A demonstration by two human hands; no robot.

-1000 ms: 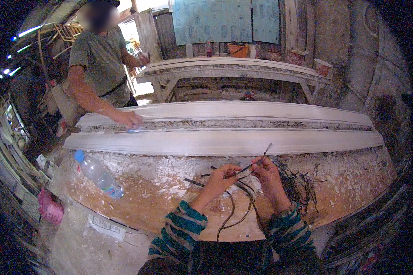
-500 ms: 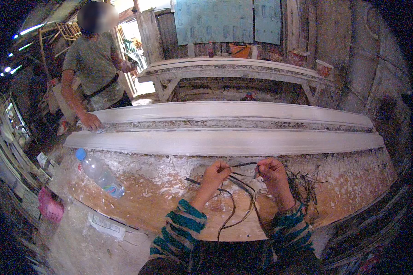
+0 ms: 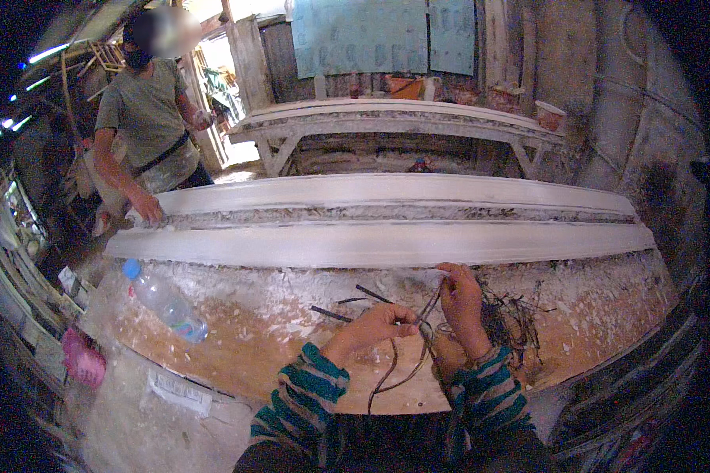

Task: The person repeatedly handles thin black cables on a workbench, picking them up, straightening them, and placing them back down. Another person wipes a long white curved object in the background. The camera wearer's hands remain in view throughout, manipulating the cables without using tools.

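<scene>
My left hand (image 3: pixel 375 327) is closed in a pinch on a dark, thin cord (image 3: pixel 427 307) over the front of the worktable. Farther up the same cord, my right hand (image 3: pixel 459 298) grips it between thumb and fingers, so a short taut stretch runs between both hands. Loose lengths of cord (image 3: pixel 393 364) curl down toward the table's near edge. More dark cord ends (image 3: pixel 330 314) stick out beyond my left hand. Beside my right hand lies a tangled heap of thin dark strands (image 3: pixel 517 319), partly hidden by that hand.
Two long white moulded strips (image 3: pixel 379 243) lie across the worktable (image 3: pixel 292 359). A clear water bottle (image 3: pixel 166 303) lies at the left. At the far left a co-worker (image 3: pixel 146 126) touches the strips' end. A second bench (image 3: pixel 386 126) stands behind; a pink basket (image 3: pixel 83 357) sits lower left.
My left hand has moved down and right, and my right hand slightly up. The cord between them now slants instead of running nearly level. The co-worker's hand has shifted slightly left.
</scene>
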